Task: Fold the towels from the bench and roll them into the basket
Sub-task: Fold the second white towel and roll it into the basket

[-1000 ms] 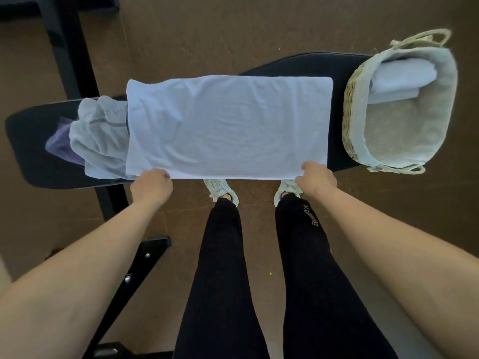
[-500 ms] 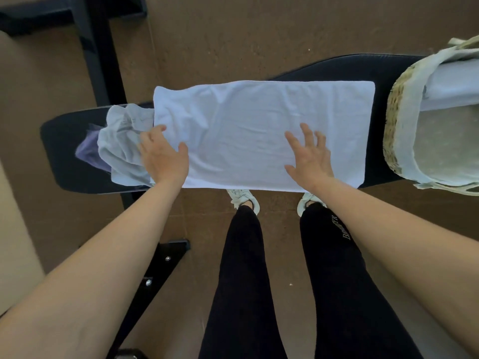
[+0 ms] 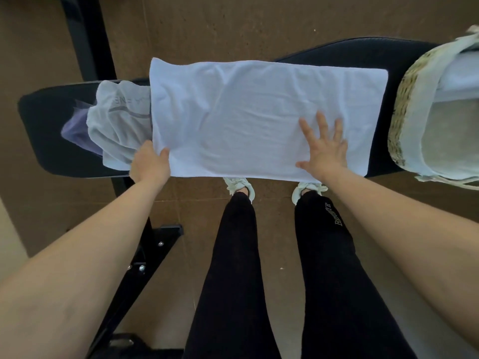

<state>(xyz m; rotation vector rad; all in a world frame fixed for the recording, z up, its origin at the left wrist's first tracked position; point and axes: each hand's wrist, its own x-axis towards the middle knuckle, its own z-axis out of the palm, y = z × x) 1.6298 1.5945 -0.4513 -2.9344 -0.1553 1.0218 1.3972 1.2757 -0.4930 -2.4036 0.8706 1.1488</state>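
At the near edge of the bench point(image 3: 46, 130) the left hand point(image 3: 150, 164) pinches a corner of the white towel point(image 3: 246, 112) spread across it, the right hand point(image 3: 324, 151) presses down with fingers splayed, crumpled towels point(image 3: 116, 125) crowd the bench's left end and the basket point(image 3: 407, 112) its right; half a second ago the left hand lay flat.

One white towel point(image 3: 259, 117), lying flat across the black bench point(image 3: 46, 130); crumpled towels point(image 3: 116, 128), lying heaped at its left end; wicker basket point(image 3: 404, 112), standing right, holding a rolled towel point(image 3: 461, 79).
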